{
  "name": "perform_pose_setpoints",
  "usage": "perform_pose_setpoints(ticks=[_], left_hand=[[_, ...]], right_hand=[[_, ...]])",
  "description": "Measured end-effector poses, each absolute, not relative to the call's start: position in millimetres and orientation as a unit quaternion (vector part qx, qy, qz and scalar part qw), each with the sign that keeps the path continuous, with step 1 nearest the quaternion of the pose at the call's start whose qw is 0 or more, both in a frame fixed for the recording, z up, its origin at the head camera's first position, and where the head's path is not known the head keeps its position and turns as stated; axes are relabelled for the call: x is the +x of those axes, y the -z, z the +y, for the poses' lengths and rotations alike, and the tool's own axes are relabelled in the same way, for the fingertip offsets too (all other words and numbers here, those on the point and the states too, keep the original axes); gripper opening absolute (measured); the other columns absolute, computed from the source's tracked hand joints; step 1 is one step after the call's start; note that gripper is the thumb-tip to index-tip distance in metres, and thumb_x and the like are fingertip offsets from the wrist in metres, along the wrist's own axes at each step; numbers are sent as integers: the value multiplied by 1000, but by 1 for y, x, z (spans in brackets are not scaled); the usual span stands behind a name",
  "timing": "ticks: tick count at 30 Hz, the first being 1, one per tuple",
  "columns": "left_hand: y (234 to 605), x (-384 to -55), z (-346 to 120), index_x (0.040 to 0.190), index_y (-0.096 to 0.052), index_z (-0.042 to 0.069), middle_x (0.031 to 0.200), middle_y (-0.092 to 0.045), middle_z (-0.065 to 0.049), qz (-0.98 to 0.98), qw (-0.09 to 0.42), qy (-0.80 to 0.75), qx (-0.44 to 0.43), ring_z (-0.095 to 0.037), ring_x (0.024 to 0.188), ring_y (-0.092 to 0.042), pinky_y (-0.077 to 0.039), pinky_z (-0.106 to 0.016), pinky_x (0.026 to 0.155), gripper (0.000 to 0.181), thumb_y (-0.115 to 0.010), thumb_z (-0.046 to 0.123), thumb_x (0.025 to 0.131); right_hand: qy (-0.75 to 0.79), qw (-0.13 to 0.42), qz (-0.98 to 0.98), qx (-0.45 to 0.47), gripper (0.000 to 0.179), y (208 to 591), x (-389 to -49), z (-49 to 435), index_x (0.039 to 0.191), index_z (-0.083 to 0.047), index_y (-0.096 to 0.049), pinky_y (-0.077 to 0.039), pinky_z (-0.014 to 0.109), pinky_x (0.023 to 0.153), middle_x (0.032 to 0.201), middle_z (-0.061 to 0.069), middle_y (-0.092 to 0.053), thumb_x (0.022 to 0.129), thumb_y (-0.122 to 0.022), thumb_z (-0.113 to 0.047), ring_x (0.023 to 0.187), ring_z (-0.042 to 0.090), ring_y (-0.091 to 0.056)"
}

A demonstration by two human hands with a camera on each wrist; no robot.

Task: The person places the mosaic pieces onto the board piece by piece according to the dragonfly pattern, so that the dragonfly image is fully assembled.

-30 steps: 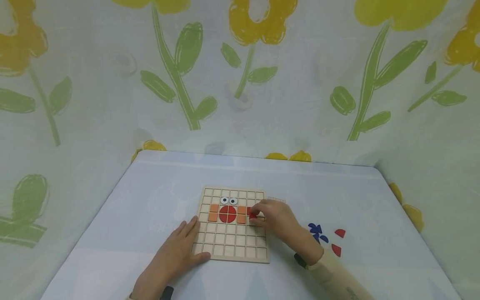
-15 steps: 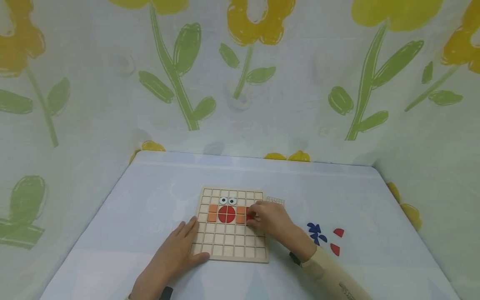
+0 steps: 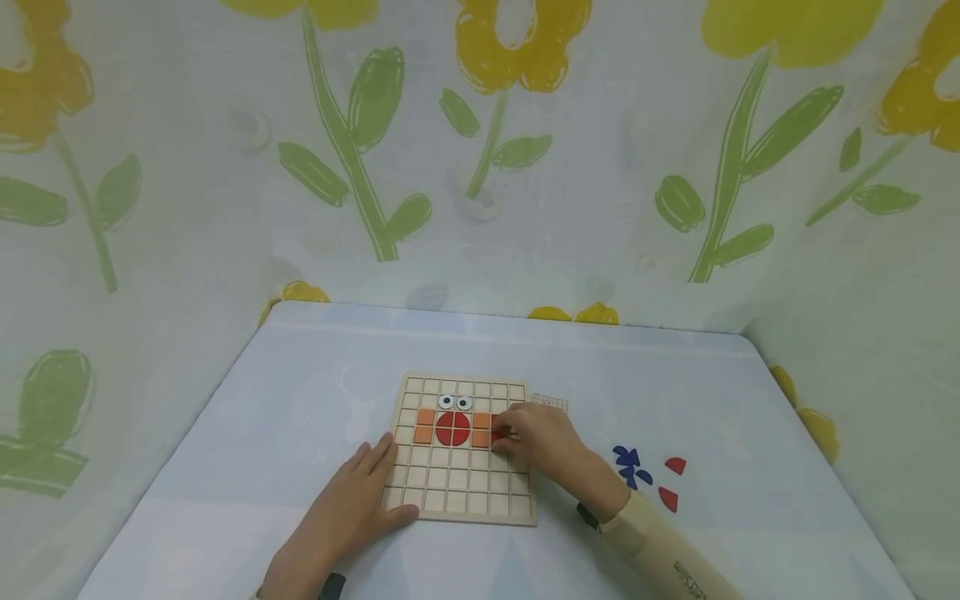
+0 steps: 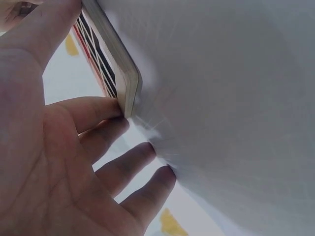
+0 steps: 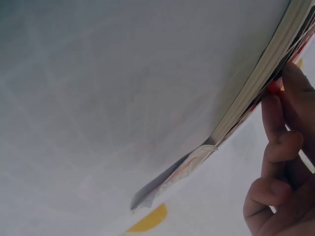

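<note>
A wooden grid board [image 3: 457, 479] lies on the table. In its cells sit two eye pieces [image 3: 455, 402], a red circle made of quarter pieces [image 3: 452, 429], and orange squares [image 3: 424, 426] on both sides. My right hand [image 3: 543, 433] is over the board's right side, pinching a small red piece [image 5: 274, 87] between thumb and forefinger at a cell beside the right orange squares. The fingers partly hide its shape. My left hand [image 3: 348, 496] steadies the board, straight fingers along the left edge and thumb at the near edge; the left wrist view shows its fingers [image 4: 98, 110] touching the board's corner.
Several dark blue pieces [image 3: 630, 467] lie on the table [image 3: 322, 383] right of the board. Two red quarter-circle pieces [image 3: 675, 465] lie farther right. A small card with a printed grid [image 3: 551, 401] pokes out behind my right hand. A flower-printed cloth [image 3: 585, 225] rises behind the table.
My right hand has shifted very slightly left and settled at the cell with the red piece. The left hand stays on the board's edge.
</note>
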State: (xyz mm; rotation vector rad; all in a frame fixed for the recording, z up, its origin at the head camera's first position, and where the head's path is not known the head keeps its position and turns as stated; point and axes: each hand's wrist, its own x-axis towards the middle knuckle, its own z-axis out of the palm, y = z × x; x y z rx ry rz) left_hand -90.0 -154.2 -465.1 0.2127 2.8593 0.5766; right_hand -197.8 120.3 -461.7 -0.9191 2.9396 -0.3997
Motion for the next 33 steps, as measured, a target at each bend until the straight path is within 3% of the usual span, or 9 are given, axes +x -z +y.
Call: perform_pose_setpoints(ticks=[14, 21, 33], left_hand=[[466, -90, -154, 154, -39, -1, 164, -30, -15, 973, 110, -190, 69, -45, 147, -29, -28, -57, 120, 101, -75, 61, 82], [464, -90, -154, 153, -40, -2, 163, -31, -16, 973, 107, -192, 70, -46, 147, -29, -29, -58, 119, 102, -76, 61, 81], [463, -90, -153, 153, -40, -2, 163, -31, -17, 973, 112, -193, 65, -47, 147, -29, -29, -58, 118, 102, -76, 61, 81]], right_hand=[[131, 18, 944, -302, 23, 462, -198, 120, 99, -20, -83, -54, 20, 67, 84, -12, -72, 81, -86, -33, 77, 4, -60], [130, 30, 948, -290, 20, 458, -196, 120, 102, -21, -83, -56, 22, 74, 90, -10, -75, 84, -84, -30, 81, 6, -62], [137, 28, 948, -287, 16, 456, -194, 117, 100, -19, -84, -51, 17, 64, 85, -9, -71, 85, -84, -25, 74, 5, -56]])
